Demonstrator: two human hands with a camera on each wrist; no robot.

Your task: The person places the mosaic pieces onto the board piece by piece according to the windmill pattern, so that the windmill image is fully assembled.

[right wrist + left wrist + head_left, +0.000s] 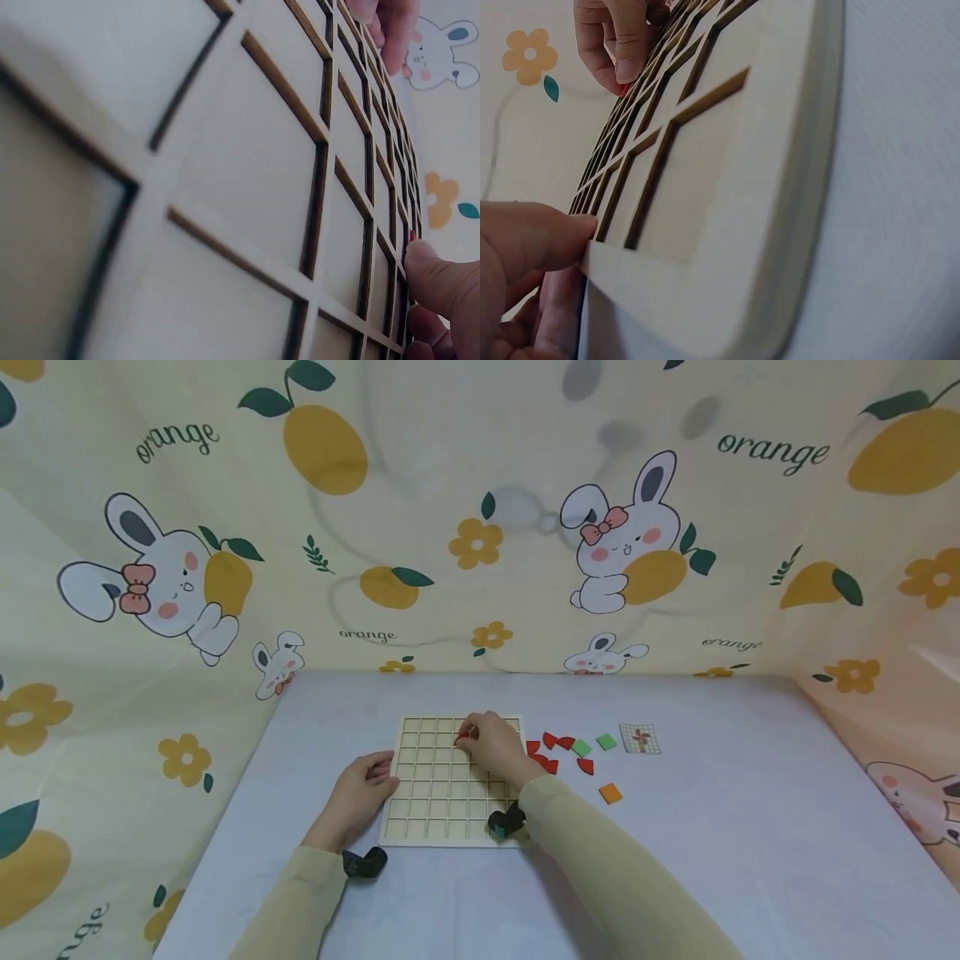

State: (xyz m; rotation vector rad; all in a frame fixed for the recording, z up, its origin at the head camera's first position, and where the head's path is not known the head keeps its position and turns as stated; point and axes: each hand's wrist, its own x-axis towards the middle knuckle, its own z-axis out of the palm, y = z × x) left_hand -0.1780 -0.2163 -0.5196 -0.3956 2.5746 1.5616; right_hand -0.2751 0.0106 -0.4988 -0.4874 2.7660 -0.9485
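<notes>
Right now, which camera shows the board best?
The head view: it takes in most of the board from above, though the right hand covers part. Both wrist views give only slanted close-ups: the left shows one corner and nearby squares, the right just part of its gridded face.

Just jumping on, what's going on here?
A person's right hand pinches a red piece at the far part of a gridded board, while the left hand holds the board's left edge. To the board's right, loose red pieces, two green pieces, an orange piece and a patterned card lie on the white surface.
</notes>
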